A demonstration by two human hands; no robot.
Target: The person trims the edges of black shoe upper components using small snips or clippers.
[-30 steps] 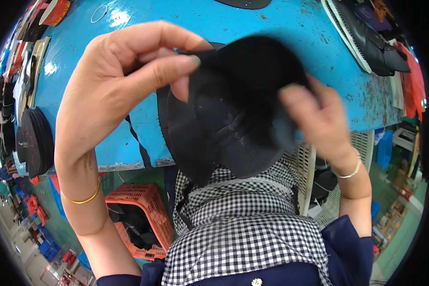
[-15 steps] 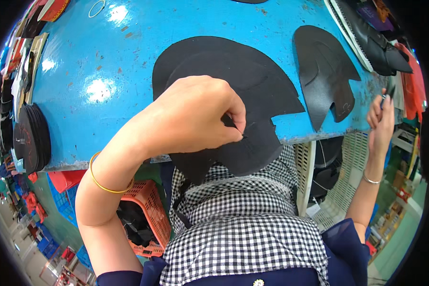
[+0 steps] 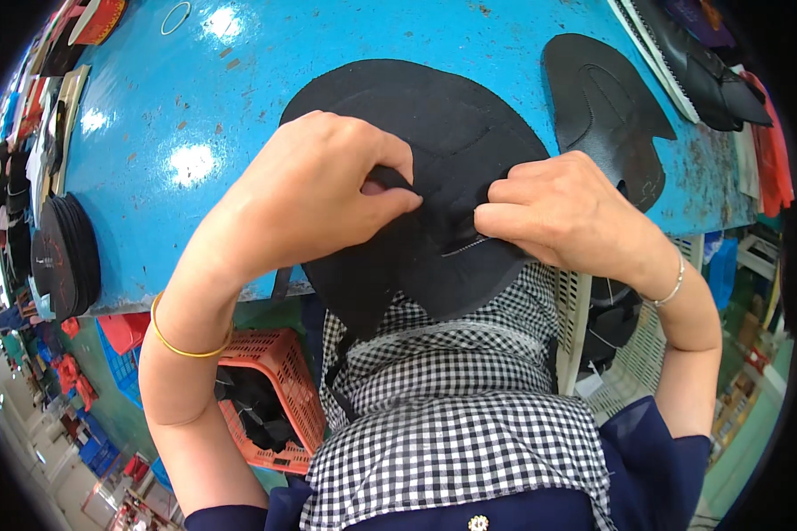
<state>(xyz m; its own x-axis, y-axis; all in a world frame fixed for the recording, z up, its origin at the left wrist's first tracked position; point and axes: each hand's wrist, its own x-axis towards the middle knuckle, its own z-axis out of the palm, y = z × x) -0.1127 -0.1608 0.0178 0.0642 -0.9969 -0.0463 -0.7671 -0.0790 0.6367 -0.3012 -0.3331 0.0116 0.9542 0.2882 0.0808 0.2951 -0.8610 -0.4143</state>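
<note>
A large black shoe-upper piece [image 3: 398,97] lies flat at the table's front edge, its lower flaps hanging over my lap. My left hand [image 3: 306,190] rests over its left side, thumb and forefinger pinched at its surface; what sits between the tips is too small to make out. Facing it, my right hand [image 3: 558,208] is curled over the right side of the piece. The small dark pointed tool in that hand is now mostly hidden by its fingers. Below them runs a thin pale line [image 3: 467,247], either stitching or a metal edge.
Another black upper piece [image 3: 593,97] lies to the right on the blue table [image 3: 177,97]. A black shoe [image 3: 682,62] stands at the far right. At left is a stack of black pieces [image 3: 67,257]. An orange basket [image 3: 297,389] and a cream crate [image 3: 571,327] stand below the edge.
My right hand has come in from the table's right edge to the black piece, bringing the small dark tool. My left pinch has moved up and left.
</note>
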